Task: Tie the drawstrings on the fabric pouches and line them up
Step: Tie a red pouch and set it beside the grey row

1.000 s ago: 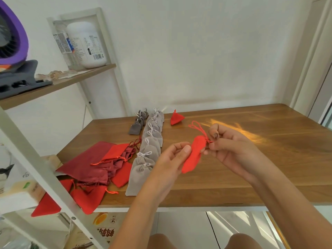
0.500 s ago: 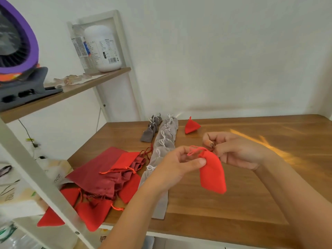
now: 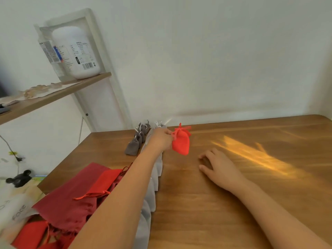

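My left hand [image 3: 161, 140]: it reaches far out over the table and pinches the small bright red fabric pouch [image 3: 181, 143] at its neck.
Red pouch: it hangs from my fingers near the far edge of the brown wooden table [image 3: 233, 203], just to the right of the light grey row. I cannot tell if its bottom touches the wood.
Strings: the thin red drawstrings [image 3: 177, 131] are bunched at the top of the pouch, right by my fingertips.
My right hand [image 3: 216, 167]: it lies palm down on the table with loose fingers and holds nothing. It is apart from the pouch.
Light grey row: a long line of light grey fabric pouches [image 3: 156, 177] runs from the far edge toward me. My left arm hides part of it.
Dark grey row: small dark grey fabric pouches [image 3: 133, 149] sit in a short line just left of the light grey ones.
Red pile: a heap of flat red and dark red fabric pouches [image 3: 80, 194] lies at the near left corner.
Shelf: a wooden shelf [image 3: 59, 94] up on the left holds a big white plastic jar [image 3: 77, 53].
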A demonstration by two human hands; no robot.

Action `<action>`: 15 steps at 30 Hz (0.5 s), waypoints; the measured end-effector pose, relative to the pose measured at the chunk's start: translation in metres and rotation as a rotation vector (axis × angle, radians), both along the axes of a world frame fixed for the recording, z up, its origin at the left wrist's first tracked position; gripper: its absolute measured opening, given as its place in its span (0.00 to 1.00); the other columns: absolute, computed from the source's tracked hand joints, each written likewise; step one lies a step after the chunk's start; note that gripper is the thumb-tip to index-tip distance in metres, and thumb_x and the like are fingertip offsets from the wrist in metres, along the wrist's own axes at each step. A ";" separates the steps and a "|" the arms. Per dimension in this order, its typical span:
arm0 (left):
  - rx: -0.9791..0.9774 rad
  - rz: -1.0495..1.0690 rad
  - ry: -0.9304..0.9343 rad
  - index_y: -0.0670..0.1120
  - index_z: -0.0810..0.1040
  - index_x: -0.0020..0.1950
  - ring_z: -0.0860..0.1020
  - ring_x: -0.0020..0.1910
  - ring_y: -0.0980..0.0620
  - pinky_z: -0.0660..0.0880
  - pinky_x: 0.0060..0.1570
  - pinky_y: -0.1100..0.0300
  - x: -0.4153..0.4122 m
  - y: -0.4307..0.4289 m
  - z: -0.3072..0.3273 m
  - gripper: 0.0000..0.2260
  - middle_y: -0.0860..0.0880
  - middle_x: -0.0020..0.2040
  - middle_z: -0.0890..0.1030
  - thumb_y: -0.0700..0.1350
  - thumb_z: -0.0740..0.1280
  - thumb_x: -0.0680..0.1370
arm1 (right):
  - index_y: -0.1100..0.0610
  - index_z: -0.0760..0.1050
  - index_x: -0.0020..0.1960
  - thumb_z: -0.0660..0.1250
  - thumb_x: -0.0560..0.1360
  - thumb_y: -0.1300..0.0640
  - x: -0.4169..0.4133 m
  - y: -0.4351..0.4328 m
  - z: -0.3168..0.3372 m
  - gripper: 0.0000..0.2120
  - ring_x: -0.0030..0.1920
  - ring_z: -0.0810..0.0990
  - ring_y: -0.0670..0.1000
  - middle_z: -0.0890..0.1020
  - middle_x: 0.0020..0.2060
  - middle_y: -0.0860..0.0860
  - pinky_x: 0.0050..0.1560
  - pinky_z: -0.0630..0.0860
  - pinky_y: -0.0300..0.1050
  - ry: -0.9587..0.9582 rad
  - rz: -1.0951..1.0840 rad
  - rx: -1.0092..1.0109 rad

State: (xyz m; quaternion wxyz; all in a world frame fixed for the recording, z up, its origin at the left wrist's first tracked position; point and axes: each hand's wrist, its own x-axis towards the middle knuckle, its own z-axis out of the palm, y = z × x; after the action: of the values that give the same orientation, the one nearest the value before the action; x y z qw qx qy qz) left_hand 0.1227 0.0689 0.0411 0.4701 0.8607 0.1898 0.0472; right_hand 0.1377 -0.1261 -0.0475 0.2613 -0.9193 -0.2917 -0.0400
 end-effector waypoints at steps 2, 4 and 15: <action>0.028 0.050 0.024 0.49 0.73 0.30 0.76 0.38 0.46 0.78 0.52 0.49 0.025 0.004 -0.003 0.17 0.48 0.31 0.76 0.35 0.63 0.78 | 0.51 0.73 0.63 0.65 0.77 0.49 0.000 0.002 0.000 0.16 0.61 0.71 0.51 0.73 0.59 0.49 0.62 0.67 0.45 -0.007 -0.002 0.027; 0.086 0.078 0.027 0.46 0.71 0.34 0.78 0.44 0.43 0.78 0.56 0.44 0.049 0.007 -0.009 0.13 0.41 0.38 0.76 0.37 0.62 0.78 | 0.50 0.73 0.62 0.65 0.77 0.49 0.002 0.001 0.002 0.15 0.61 0.71 0.50 0.73 0.58 0.49 0.62 0.67 0.45 -0.008 -0.008 0.046; 0.406 0.135 0.039 0.35 0.68 0.66 0.73 0.61 0.42 0.69 0.53 0.56 0.060 -0.020 -0.034 0.17 0.41 0.63 0.73 0.37 0.59 0.79 | 0.48 0.72 0.62 0.63 0.77 0.48 0.003 0.002 0.000 0.14 0.61 0.70 0.49 0.72 0.59 0.47 0.62 0.67 0.45 -0.039 -0.017 0.030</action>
State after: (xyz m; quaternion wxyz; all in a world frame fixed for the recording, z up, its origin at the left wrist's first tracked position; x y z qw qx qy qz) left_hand 0.1825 0.0490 0.0073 0.2788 0.9239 0.2428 0.0991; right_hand 0.1408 -0.1237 -0.0470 0.2687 -0.9168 -0.2885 -0.0646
